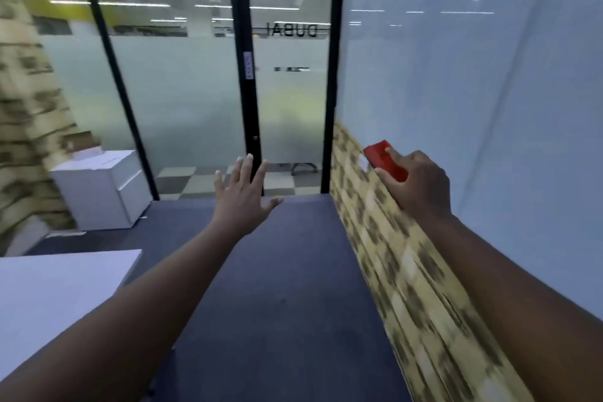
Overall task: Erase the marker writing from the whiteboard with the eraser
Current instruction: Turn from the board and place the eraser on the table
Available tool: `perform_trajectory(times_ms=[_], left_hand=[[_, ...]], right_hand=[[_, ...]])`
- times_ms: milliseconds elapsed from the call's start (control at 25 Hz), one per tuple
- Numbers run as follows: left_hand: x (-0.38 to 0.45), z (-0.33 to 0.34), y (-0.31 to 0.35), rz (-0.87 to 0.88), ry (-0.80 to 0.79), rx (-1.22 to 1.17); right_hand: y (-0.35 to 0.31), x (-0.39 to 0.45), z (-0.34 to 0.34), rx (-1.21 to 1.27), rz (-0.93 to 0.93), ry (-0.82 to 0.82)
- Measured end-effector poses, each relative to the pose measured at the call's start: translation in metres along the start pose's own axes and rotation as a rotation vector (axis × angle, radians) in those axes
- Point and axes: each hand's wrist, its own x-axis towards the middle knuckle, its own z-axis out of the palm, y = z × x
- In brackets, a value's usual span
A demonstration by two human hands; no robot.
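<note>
Right hand (416, 184) gripping half-hidden red eraser (383, 158); left hand (243, 196) spread, whiteboard (473, 91) blurred.

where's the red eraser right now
In the head view the red eraser sits right of centre, gripped in the right hand at the lower left corner of the whiteboard, just above the brick-patterned wall.

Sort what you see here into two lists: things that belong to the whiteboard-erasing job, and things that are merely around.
Belongs to the job:
- red eraser, gripped by the right hand
- whiteboard on the right wall

Merely around:
- left hand, open, holding nothing
- white cabinet
- glass door
- white table
- blue carpet
</note>
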Motion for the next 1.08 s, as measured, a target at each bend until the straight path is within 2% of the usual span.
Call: perform_trajectory(times_ms=[160,280,440,680,1080], left_hand=[[0.021,0.041,-0.066,-0.159,-0.065,0.039],[0.02,0.081,-0.143,-0.311,-0.135,0.076],[0.013,0.13,-0.255,-0.499,-0.237,0.132],[0.008,0.171,-0.395,-0.683,-0.34,0.186],[0.01,0.239,-0.526,-0.892,-0.427,0.199]], right_hand=[[-0.052,0.049,0.109,0.046,-0.127,-0.128],[-0.113,0.072,0.199,0.11,-0.195,-0.271],[-0.199,0.089,0.308,0.163,-0.319,-0.377],[-0.331,0.114,0.434,0.264,-0.339,-0.511],[-0.475,0.115,0.61,0.361,-0.453,-0.85]])
